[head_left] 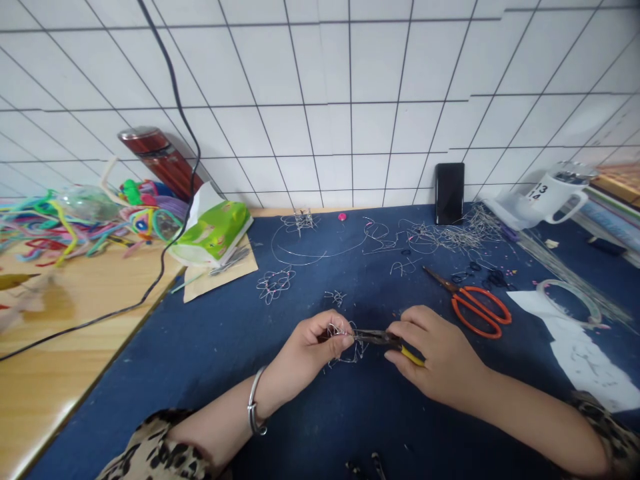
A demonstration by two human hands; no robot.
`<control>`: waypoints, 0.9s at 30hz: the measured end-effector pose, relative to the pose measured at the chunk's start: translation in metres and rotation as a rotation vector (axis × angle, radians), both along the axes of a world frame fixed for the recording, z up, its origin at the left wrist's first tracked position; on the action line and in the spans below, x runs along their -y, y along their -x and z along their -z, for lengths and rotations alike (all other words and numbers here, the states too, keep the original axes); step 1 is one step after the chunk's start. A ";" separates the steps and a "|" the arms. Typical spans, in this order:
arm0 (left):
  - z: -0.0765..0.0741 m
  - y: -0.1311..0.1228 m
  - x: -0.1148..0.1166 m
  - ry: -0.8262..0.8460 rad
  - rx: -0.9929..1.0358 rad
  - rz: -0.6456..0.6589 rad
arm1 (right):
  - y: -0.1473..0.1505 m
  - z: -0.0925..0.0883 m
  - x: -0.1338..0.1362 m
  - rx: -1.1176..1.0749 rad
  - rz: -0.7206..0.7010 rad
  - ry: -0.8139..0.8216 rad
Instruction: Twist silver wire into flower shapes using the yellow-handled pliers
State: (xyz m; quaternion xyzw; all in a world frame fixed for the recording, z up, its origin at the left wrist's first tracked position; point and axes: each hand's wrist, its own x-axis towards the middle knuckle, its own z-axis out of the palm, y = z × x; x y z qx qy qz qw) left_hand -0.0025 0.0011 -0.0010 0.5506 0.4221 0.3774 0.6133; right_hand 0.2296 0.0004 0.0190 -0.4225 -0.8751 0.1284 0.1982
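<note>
Left hand (320,340) pinches wire piece (359,351) at tips of pliers (377,337), probably steadying it for you. Your right hand (435,350) grips pliers by handles, presumably for leverage on thin wire. Scissors (483,311) lie right of pliers on table (165,363), seemingly within easy reach. Beyond pliers, phone (449,193) leans upright against wall (325,133), perhaps so screen faces you.

I saw 2 bare forearms slanting inward, the left forearm (217,413) and the right forearm (540,413) bringing the hands near each other without touching. The left hand (317,343) pinched, thumb toward bent forefinger. The right hand (440,353) lay back upward, fingers curled in a grip, thumb nearer the body.
</note>
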 end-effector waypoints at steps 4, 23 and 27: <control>-0.003 -0.001 0.000 -0.103 -0.143 -0.008 | 0.002 -0.002 0.000 0.040 -0.001 -0.034; -0.001 -0.005 0.002 -0.090 -0.285 -0.054 | 0.006 -0.001 0.003 0.149 -0.008 -0.089; -0.001 -0.005 0.002 -0.021 -0.253 -0.048 | 0.006 -0.002 0.004 0.186 -0.014 -0.121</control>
